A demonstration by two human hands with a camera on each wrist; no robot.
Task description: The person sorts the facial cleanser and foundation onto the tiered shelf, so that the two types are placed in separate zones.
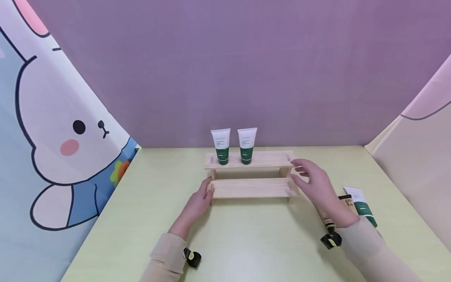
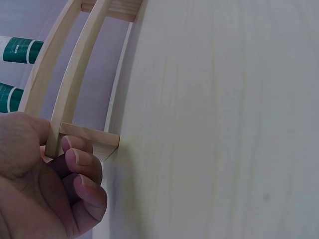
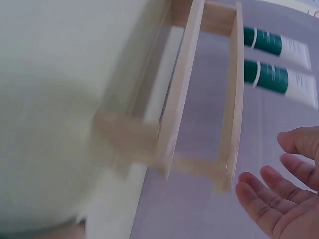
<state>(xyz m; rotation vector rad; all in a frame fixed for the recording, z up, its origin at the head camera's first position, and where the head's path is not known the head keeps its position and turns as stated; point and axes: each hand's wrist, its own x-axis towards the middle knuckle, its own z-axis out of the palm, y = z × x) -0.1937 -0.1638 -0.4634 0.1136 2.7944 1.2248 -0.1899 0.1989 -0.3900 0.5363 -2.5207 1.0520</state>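
One two-tier wooden rack (image 1: 250,188) stands upright on the bench (image 1: 260,243), with two white-and-green tubes (image 1: 247,145) standing cap-down on its upper board, left of its middle. The person's left hand (image 1: 197,201) holds the lower board's left end, its grip narrow, fingers curled about the wood. The right hand (image 1: 315,184) hovers just beside the right end, its grip wide and holding nothing; contact is hard to tell. The step in hand looks like steadying or squaring the rack; the next move seems to call for an even, gentle touch at both ends so that the tubes don't topple. Farther right lie another white-and-green tube (image 1: 363,207) and a dark-ended tan tube (image 1: 348,201), partly behind the right forearm.
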